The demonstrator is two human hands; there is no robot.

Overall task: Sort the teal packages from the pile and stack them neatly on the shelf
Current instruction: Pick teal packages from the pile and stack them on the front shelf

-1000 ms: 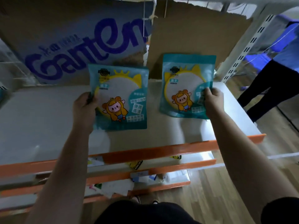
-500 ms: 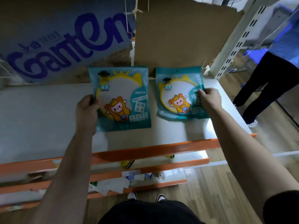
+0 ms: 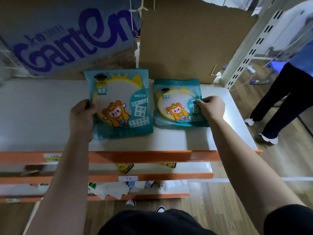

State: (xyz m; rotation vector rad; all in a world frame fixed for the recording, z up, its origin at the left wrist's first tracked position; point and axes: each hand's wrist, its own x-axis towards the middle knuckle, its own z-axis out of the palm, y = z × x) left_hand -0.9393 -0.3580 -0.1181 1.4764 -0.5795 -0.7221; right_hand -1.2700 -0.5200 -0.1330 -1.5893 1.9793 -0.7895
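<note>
Two teal packages with a yellow cartoon figure are over the white top shelf (image 3: pixel 42 116). My left hand (image 3: pixel 83 116) grips the left edge of the left teal package (image 3: pixel 121 104), which is held up and tilted toward me. My right hand (image 3: pixel 210 107) pinches the right side of the right teal package (image 3: pixel 176 102), which lies low on the shelf, close to the cardboard at the back. A narrow gap separates the two packages.
A blue-lettered cardboard box (image 3: pixel 67 38) and a plain cardboard sheet (image 3: pixel 189 43) stand behind the shelf. Orange-edged lower shelves (image 3: pixel 135 177) hold small items. A slotted upright (image 3: pixel 250 48) borders the right. Another person (image 3: pixel 288 92) stands on the wooden floor at the right.
The right package has dropped down and back onto the shelf, toward the cardboard. The left package stays raised in my left hand and has shifted slightly right.
</note>
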